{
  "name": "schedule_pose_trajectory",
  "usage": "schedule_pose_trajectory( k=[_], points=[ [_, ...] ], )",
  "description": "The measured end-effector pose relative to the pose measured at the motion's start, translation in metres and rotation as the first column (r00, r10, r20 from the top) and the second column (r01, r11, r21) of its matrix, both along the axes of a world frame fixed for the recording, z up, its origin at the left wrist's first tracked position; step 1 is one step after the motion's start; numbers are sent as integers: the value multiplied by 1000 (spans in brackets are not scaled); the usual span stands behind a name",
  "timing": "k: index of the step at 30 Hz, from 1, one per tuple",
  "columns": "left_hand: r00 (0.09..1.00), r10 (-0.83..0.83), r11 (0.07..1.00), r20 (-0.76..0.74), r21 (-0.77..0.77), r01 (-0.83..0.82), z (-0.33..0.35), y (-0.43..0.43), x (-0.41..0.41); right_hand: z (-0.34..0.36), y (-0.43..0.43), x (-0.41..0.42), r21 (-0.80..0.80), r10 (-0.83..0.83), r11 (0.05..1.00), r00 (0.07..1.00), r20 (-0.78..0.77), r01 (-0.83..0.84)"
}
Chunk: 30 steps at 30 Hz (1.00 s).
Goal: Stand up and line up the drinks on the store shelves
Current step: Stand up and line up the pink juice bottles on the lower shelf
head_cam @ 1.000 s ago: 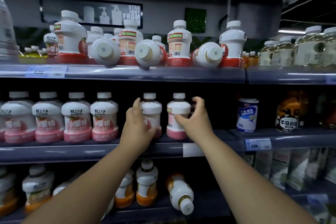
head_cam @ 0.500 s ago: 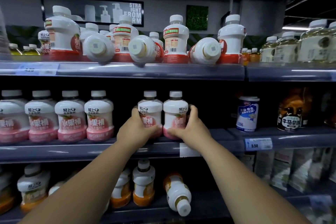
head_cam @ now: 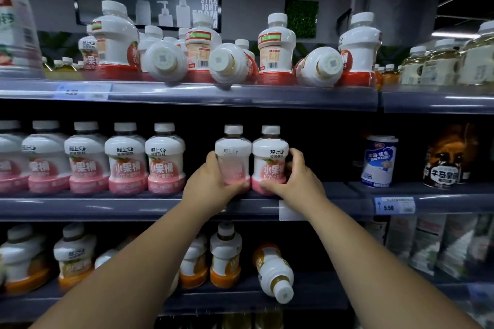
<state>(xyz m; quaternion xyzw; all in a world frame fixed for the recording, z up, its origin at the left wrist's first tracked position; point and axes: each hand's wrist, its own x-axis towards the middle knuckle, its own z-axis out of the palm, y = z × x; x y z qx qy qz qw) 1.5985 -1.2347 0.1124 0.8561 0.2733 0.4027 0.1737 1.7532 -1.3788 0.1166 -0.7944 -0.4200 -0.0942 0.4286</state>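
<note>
Store shelves fill my view. On the middle shelf (head_cam: pixel 133 205) my left hand (head_cam: pixel 211 184) wraps one upright pink bottle (head_cam: pixel 233 157) and my right hand (head_cam: pixel 291 181) wraps its touching neighbour (head_cam: pixel 270 160), near the front edge, apart from the pink row (head_cam: pixel 107 163) to the left.

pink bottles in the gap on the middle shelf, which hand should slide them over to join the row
Right, probably. The right hand cups the outer side of the right bottle, so it can push both left toward the row. The left hand, on the left bottle, sits in the gap, in the way.
</note>
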Motion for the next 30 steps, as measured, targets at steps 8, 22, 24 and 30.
schedule_pose_trajectory(
  k=[8, 22, 24, 30],
  points=[
    [999, -13, 997, 48, 77, 10, -1, 8, -30, 5, 14, -21, -16, 43, 999, 999, -8, -43],
    [942, 331, 839, -53, 473, -268, -2, 43, -77, 3, 40, -50, 37, 126, 992, 991, -52, -124],
    [944, 323, 840, -69, 480, -252, -5, 44, -78, -1, 39, -52, 86, 109, 990, 994, 8, -109],
    [950, 298, 817, -96, 541, -201, -4, 40, -79, -4, 42, -79, 49, 5, 998, 878, 478, -32]
  ],
)
